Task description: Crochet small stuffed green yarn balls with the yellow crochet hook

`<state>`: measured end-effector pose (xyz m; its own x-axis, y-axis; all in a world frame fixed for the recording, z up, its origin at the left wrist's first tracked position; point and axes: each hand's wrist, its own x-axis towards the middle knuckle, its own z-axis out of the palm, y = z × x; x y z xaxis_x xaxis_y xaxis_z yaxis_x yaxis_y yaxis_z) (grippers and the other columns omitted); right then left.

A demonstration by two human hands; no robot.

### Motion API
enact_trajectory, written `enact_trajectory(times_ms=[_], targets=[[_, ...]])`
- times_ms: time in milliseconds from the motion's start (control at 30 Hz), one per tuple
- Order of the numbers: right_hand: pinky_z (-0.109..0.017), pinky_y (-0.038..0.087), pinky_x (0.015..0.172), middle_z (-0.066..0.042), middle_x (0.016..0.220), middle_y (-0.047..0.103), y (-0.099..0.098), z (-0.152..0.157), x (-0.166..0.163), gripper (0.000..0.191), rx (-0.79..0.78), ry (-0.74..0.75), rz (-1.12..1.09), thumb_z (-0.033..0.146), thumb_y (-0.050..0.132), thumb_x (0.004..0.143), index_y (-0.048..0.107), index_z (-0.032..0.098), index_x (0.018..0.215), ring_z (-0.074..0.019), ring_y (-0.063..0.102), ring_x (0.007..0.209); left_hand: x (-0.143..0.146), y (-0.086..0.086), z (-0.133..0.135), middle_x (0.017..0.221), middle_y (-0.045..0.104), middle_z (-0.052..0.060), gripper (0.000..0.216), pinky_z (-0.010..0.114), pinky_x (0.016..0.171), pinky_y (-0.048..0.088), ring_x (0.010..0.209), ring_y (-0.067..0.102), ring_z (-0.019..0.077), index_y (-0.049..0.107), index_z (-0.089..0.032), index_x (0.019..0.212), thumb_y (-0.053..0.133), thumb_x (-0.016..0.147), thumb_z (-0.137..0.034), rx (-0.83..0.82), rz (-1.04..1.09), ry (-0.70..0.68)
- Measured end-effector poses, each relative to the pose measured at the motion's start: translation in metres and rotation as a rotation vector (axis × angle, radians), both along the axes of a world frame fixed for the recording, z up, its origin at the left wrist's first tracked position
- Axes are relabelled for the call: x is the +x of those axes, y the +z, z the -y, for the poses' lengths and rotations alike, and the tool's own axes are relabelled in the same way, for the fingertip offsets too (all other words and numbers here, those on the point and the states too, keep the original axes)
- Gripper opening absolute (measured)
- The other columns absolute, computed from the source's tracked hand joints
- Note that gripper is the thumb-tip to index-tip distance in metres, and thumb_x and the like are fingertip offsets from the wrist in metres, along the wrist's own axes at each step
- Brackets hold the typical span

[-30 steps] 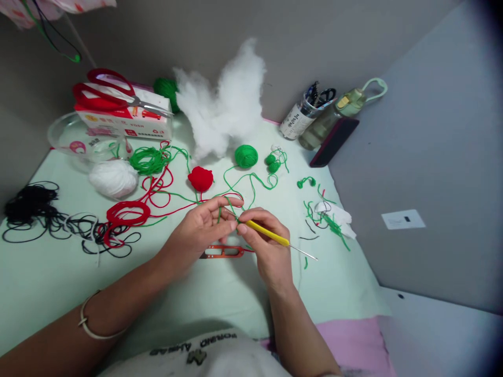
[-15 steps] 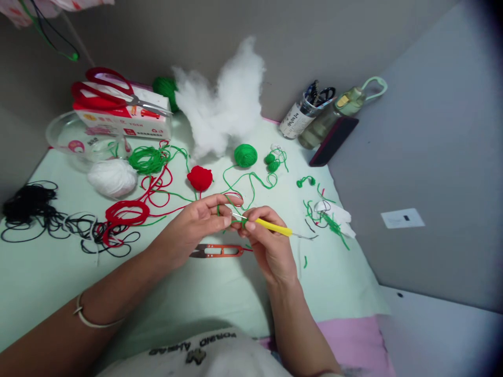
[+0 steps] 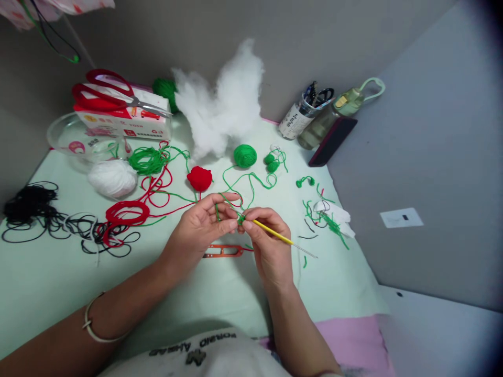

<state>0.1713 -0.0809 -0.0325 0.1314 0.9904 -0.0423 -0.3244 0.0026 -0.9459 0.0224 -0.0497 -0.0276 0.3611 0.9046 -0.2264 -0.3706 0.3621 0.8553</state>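
My right hand is closed round a yellow-handled crochet hook, its thin metal end pointing down to the right. Between the fingertips of both hands is a small piece of green crochet, partly hidden. My left hand pinches that piece, with green yarn running over its raised index finger. From there the strand leads back toward a green yarn ball. Under the hands lie orange thread snips, their blades mostly covered by my left hand. A red crocheted piece sits just beyond the left fingers.
White stuffing stands at the back. Red-handled scissors rest on a box at the left, near white yarn and tangled black yarn. At right are a pen cup, a bottle, a phone and yarn scraps.
The hook has turned, its handle now sloping more steeply down to the right. Both hands have drawn together at the green crochet, and my left hand covers more of the snips.
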Motion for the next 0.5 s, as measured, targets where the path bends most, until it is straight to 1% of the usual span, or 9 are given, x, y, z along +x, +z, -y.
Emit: enact_trajectory(times_ms=[67,167,367,500], targets=[[-0.027,0.051,0.074,0.002,0.083,0.069,-0.0013,0.0005,-0.0003,0.009,0.008,-0.016,0.021,0.019,0.079,0.082,0.073,0.025,0.085,-0.0123,0.064,0.076,0.0012,0.0019,0.0018,0.086,0.066,-0.002,0.033,0.025,0.081,0.051,0.088,0.063,0.0143,0.069,-0.022,0.114,0.079,0.083,-0.023,0.016,-0.026,0.014],[-0.026,0.048,0.071,0.002,0.083,0.068,-0.0033,0.0011,-0.0014,0.008,0.017,-0.058,0.065,0.021,0.08,0.082,0.073,0.025,0.085,-0.0125,0.061,0.077,0.0033,0.0031,0.0037,0.085,0.066,-0.002,0.032,0.026,0.081,0.051,0.087,0.064,0.0153,0.068,-0.021,0.113,0.077,0.083,-0.023,0.022,-0.047,0.028],[-0.025,0.045,0.068,0.002,0.082,0.064,-0.0056,0.0016,-0.0046,0.008,0.051,-0.097,0.094,0.021,0.079,0.082,0.074,0.026,0.084,-0.0121,0.056,0.077,0.0057,0.0007,0.0074,0.085,0.063,-0.005,0.035,0.023,0.082,0.051,0.087,0.063,0.012,0.064,-0.024,0.117,0.078,0.084,-0.022,-0.01,-0.008,0.03],[-0.024,0.046,0.068,0.002,0.082,0.064,-0.0056,0.0017,-0.0064,0.008,0.072,-0.115,0.106,0.021,0.079,0.083,0.075,0.027,0.085,-0.0122,0.057,0.077,0.0064,0.0,0.0093,0.089,0.065,-0.005,0.034,0.02,0.081,0.051,0.089,0.063,0.0108,0.064,-0.024,0.115,0.079,0.084,-0.025,-0.06,0.036,0.014]])
